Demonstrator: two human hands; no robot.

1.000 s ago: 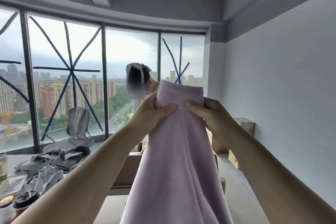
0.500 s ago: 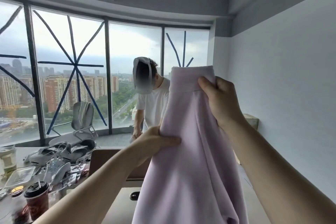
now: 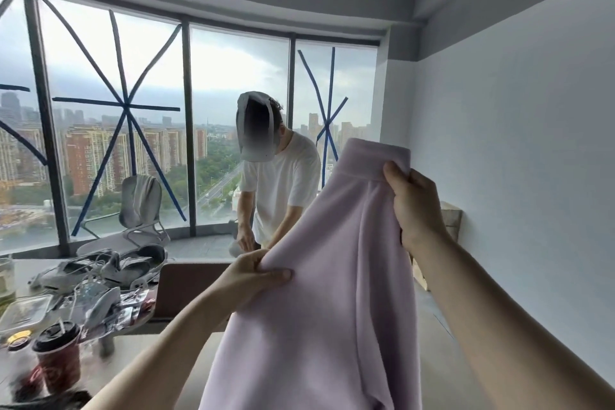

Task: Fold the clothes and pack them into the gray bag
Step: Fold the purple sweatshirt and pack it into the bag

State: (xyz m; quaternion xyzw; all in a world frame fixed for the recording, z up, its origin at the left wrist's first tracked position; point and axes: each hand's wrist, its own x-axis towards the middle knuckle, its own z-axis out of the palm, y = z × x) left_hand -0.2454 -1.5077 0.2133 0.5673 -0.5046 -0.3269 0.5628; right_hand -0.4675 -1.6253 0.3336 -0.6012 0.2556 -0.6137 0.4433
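Both hands (image 3: 416, 206) (image 3: 253, 273) grip what looks like a lilac garment (image 3: 332, 309), held up.

Right hand (image 3: 416, 206) high, left hand (image 3: 253, 276) lower, fingers of both pinching lilac garment (image 3: 332, 309).

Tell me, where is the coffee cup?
The coffee cup stands at the head view's lower left, on the cluttered table, left of the lilac garment.

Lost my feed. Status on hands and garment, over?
Right hand grips lilac garment at its top band, held high. Left hand pinches its side edge lower. Garment hangs unfolded. Gray bag not in view.
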